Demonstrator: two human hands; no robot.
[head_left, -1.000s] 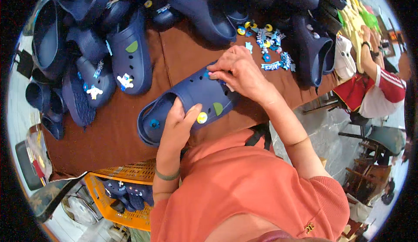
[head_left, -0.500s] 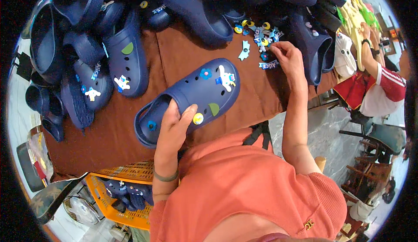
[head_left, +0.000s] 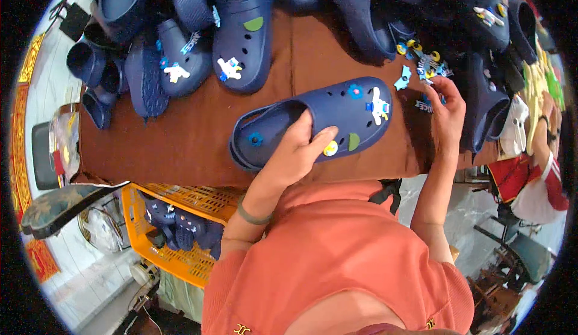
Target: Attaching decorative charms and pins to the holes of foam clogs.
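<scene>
My left hand (head_left: 298, 148) grips a navy clog (head_left: 334, 109), its fingers inside the foot opening and the thumb on the upper. White animal charms (head_left: 379, 107), a blue flower charm (head_left: 356, 91), a green half-round charm (head_left: 354, 141) and a round yellow-and-white charm (head_left: 330, 148) sit on this clog. A blue flower (head_left: 255, 138) lies inside near the heel. At the far right, my right hand (head_left: 447, 109) has its fingertips pinched at a pile of small shoe charms (head_left: 428, 67). Whatever lies between those fingers is hidden.
More navy clogs (head_left: 244, 52) crowd the back and sides of the brown-covered table (head_left: 180, 154). An orange basket (head_left: 174, 269) below the near left edge holds more clogs. Another person's arm (head_left: 543, 130) shows at the far right, beside white and yellow shoes.
The view has swung, so the table, clogs and both hands appear farther right. My left hand still grips the clog; my right hand stays at the charm pile, its fingers more bent.
</scene>
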